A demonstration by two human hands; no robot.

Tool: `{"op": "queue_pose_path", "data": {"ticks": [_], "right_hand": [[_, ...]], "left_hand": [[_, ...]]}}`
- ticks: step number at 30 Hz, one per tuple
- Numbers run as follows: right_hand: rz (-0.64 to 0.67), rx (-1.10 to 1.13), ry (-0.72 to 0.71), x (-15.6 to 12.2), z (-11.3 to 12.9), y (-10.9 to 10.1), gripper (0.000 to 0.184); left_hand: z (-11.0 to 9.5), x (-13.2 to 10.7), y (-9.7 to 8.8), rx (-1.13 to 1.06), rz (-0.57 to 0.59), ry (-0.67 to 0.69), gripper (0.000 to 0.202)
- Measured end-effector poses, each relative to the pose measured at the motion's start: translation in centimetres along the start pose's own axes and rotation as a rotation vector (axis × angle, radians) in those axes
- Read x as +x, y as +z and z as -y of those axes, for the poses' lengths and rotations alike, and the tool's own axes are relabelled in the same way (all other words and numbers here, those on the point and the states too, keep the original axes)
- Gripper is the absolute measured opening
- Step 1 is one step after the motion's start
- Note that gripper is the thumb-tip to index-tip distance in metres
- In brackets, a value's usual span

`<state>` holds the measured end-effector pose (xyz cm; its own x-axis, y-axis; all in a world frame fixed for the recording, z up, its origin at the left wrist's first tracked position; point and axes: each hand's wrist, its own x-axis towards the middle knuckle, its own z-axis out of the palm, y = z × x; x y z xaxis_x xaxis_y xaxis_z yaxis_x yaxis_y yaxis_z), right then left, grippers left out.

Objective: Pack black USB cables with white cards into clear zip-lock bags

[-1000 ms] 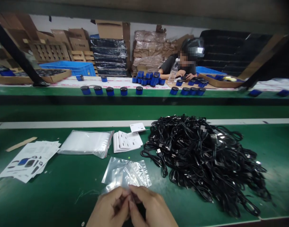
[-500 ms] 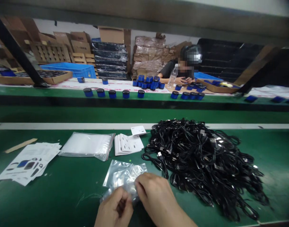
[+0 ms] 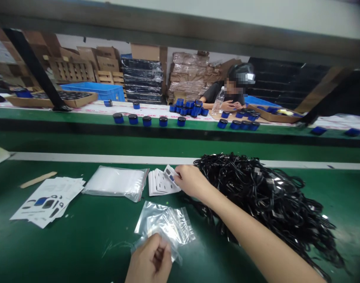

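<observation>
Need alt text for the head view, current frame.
The right hand pinches a printed card at a card stack while the left hand curls against clear plastic bags on a green work surface. A heap of black cables lies to the right, with a plastic packet and loose leaflets to the left; beyond, another person leans behind small blue-and-black items.

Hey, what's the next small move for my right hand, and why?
Probably lift the printed card off toward your left hand: your right hand pinches its edge at the stack of cards, while your left seems to hold a clear bag close to you.
</observation>
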<state>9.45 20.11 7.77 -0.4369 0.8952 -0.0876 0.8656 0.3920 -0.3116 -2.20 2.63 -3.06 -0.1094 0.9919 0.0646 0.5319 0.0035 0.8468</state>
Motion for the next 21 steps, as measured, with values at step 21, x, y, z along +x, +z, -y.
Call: {"op": "queue_pose_path", "data": {"ticks": [21], "right_hand": [[0.183, 0.524, 0.127, 1.8, -0.6, 2.4, 0.026]], "left_hand": [[-0.4, 0.0, -0.2, -0.021, -0.005, -0.004, 0.029]]}}
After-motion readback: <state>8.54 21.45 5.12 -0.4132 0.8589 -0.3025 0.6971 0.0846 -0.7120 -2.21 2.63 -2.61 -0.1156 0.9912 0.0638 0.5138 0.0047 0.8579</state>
